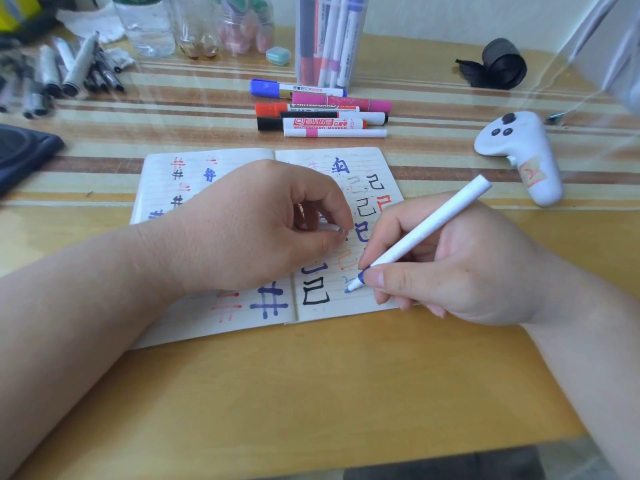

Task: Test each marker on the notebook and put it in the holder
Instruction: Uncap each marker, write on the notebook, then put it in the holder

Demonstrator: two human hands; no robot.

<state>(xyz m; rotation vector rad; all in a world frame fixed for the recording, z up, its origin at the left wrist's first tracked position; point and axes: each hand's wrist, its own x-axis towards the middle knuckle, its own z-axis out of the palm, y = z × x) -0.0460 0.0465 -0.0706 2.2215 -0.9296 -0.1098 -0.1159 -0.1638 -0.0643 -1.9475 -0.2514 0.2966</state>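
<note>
- Pinched between the thumb and fingers of my right hand (460,265) is the white marker (426,230), held like a pen with its back end tilted up and away to the right.
- Its blue tip touches the lower part of the right page of the notebook (221,168), beside a small blue mark and just right of a large black character.
- My left hand (263,226) rests over the middle of the open notebook, fingers curled, thumb and fingertips pinching a small white cap (332,228).
- Both pages carry test marks in black, blue, red and orange.
- Beyond the notebook, six loose markers (322,110) lie side by side in a row, with blue, pink, red and black caps.
- Right behind them stands the clear holder (329,39), upright, with several markers in it.
- A white controller (519,150) lies on the table (311,375) to the right of the notebook, and a black roll (502,64) sits farther back.
- At the far left lies a heap of grey pens (69,71), with a clear bottle (145,26) behind it.
</note>
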